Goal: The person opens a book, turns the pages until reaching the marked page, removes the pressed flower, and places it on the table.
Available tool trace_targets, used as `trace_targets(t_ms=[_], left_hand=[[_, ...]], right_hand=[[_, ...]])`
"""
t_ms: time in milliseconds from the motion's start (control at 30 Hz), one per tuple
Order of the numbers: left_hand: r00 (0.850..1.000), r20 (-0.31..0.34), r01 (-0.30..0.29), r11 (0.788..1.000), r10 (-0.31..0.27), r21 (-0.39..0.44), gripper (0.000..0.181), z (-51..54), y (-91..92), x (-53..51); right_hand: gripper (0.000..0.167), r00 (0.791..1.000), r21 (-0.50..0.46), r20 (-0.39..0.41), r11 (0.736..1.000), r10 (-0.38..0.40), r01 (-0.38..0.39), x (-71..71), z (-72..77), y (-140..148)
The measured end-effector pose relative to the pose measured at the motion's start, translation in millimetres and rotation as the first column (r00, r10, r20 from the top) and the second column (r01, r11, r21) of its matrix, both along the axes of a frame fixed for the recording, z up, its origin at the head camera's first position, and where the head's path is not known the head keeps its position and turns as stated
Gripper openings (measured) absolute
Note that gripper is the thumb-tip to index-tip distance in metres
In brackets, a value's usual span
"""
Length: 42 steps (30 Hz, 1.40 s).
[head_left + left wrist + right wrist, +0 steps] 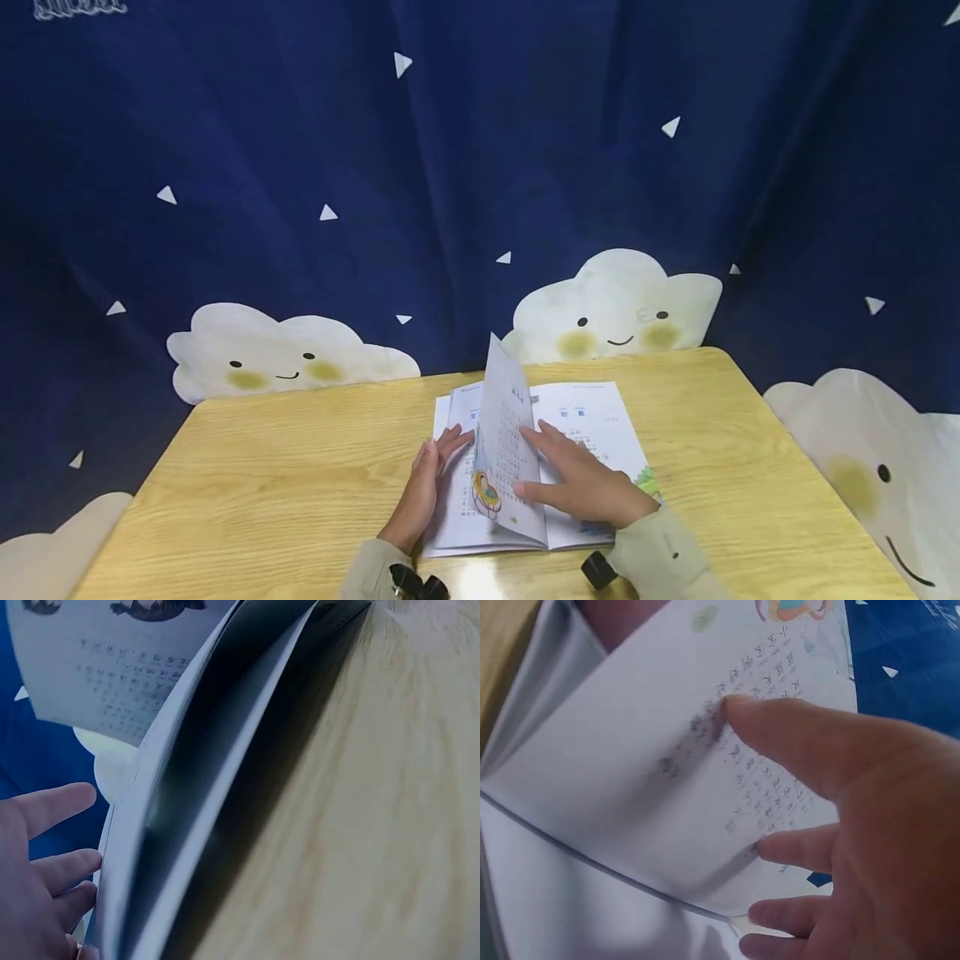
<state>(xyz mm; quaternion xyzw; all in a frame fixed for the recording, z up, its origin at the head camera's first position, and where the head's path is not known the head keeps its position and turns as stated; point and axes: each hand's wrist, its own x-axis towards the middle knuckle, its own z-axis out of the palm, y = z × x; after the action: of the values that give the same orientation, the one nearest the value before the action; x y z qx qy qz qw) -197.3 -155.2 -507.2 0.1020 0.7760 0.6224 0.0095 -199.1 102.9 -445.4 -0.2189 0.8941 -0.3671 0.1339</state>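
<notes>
An open book (pixel 592 408) with printed text and coloured drawings lies on the table. One page (pixel 504 450) stands raised near the spine, a drawing at its lower corner. My right hand (pixel 581 479) is on the right side of that page, thumb and fingertips against its printed face; in the right wrist view the thumb (pixel 780 735) and fingers are spread out. My left hand (pixel 431 467) rests at the left pages with fingers extended. In the left wrist view its fingers (pixel 67 870) are beside the left edge of the stacked pages (pixel 142 825), which are lifted apart.
The wooden table (pixel 300 483) extends on both sides of the book. Behind it hangs a dark blue curtain (pixel 300 125) with white triangles and smiling clouds (pixel 622 292). Black straps with small devices (pixel 598 570) are at both wrists.
</notes>
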Motion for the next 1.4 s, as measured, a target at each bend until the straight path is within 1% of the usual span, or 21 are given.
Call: trace_targets(t_ms=[100,133,267,367,467,533,633,700,800,933,967,1167,1400], left_hand=[[0.999,0.012,0.049,0.993,-0.05,0.106,0.069,-2.3,0.5,-0.5],[0.998,0.022,0.053,0.99,-0.057,0.128,0.07,-2.7,0.6,-0.2],[0.998,0.039,0.035,0.983,-0.043,0.179,0.072,-3.2,0.6,1.3],[0.999,0.041,0.0,0.978,-0.009,0.21,0.069,-3.3,-0.1,2.3],[0.998,0.059,-0.013,0.97,-0.001,0.243,0.066,-4.1,-1.1,3.2],[0.997,0.08,-0.006,0.966,-0.015,0.258,0.066,-4.1,-1.1,4.0],[0.993,0.118,-0.008,0.966,-0.024,0.257,0.066,-3.6,-0.7,6.4],[0.992,0.125,-0.009,0.965,-0.025,0.262,0.064,-3.9,-0.3,8.4],[0.99,0.144,-0.032,0.968,-0.005,0.25,0.062,-4.9,-0.4,11.6],[0.987,0.159,-0.046,0.973,0.009,0.225,0.061,-5.5,-1.5,13.8],[0.986,0.164,-0.052,0.974,0.016,0.218,0.061,-5.1,-1.7,13.7],[0.988,0.146,-0.073,0.978,0.044,0.193,0.059,-1.0,-2.6,8.1],[0.987,0.153,-0.08,0.984,0.056,0.161,0.058,0.7,-4.3,2.8]], right_hand=[[0.084,0.999,0.027,-0.037,1.0,0.011,-0.01,2.1,-3.8,-2],[0.083,0.999,0.03,-0.049,0.999,0.013,-0.012,2.9,-5.4,-3],[0.084,0.998,0.034,-0.067,0.999,-0.005,0.007,6.4,-12.6,-6],[0.083,0.997,0.032,-0.076,0.999,-0.02,0.022,8.6,-16.9,-10],[0.083,0.996,0.041,-0.083,0.999,-0.031,0.035,10.2,-19.9,-14],[0.083,0.995,0.042,-0.091,0.998,-0.039,0.043,11.0,-21.0,-16],[0.083,0.994,0.062,-0.098,0.997,-0.043,0.049,12.4,-23.1,-18],[0.084,0.994,0.071,-0.1,0.996,-0.043,0.05,14.0,-24.9,-19],[0.084,0.994,0.092,-0.101,0.995,-0.039,0.048,16.8,-28.3,-21],[0.085,0.995,0.125,-0.089,0.991,-0.036,0.047,19.4,-31.1,-23],[0.085,0.995,0.129,-0.088,0.991,-0.036,0.047,19.2,-31.1,-23],[0.084,0.993,0.13,-0.111,0.99,-0.048,0.062,12.8,-28.6,-26],[0.084,0.989,0.164,-0.143,0.984,-0.047,0.07,8.2,-29.4,-29]])
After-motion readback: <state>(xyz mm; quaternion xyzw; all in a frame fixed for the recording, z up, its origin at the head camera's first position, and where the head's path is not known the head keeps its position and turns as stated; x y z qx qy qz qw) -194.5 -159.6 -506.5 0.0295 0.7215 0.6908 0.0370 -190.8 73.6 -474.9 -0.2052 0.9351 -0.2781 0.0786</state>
